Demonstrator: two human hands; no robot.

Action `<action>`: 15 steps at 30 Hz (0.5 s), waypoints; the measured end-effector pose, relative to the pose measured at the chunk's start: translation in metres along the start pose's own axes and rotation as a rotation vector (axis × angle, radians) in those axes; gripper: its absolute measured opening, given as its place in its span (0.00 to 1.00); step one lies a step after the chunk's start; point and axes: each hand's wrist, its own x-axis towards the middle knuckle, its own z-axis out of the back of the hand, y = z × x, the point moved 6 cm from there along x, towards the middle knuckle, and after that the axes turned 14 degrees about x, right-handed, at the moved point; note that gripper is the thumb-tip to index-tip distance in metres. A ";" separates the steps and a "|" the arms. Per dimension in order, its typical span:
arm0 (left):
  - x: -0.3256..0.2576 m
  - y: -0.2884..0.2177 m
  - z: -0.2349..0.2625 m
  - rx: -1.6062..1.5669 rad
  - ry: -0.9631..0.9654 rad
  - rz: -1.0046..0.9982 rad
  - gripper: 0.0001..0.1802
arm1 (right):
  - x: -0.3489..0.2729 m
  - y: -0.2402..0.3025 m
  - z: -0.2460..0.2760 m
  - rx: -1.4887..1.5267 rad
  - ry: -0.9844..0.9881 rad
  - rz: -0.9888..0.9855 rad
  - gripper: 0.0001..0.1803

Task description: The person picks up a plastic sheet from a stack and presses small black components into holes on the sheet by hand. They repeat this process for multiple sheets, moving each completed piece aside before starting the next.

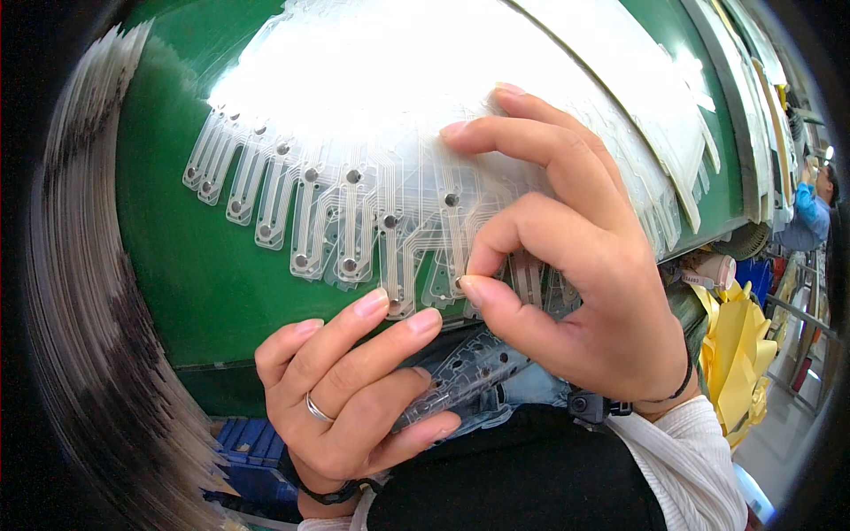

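Clear flexible circuit films (354,199) with pale printed traces and dark round dots lie fanned out in front of me, their narrow tails toward my body. My right hand (584,248) pinches the end of one tail between thumb and index finger; its other fingers are spread over the films. My left hand (341,389) is curled palm up around another dotted clear film (474,376), gripped between thumb and bent fingers below the table edge. Two of its fingertips reach the end of a tail on the fanned films. Glare washes out the upper part of the films.
The films rest on a green tabletop (168,301). A tall stack of thin sheets (84,221) rises at the left, with blue crates (252,447) low beside it. Yellow sheeting (739,354) hangs at the right. Farther off is a person in blue (807,212).
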 end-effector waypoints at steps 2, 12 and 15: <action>0.000 0.000 0.003 0.005 -0.002 -0.009 0.26 | 0.001 0.005 -0.002 -0.115 0.050 -0.008 0.10; -0.002 -0.001 -0.001 -0.013 -0.030 -0.001 0.26 | -0.003 -0.006 -0.002 0.075 -0.030 -0.058 0.13; -0.001 -0.004 0.007 -0.010 -0.086 -0.023 0.26 | -0.005 -0.001 0.001 -0.054 -0.057 0.105 0.13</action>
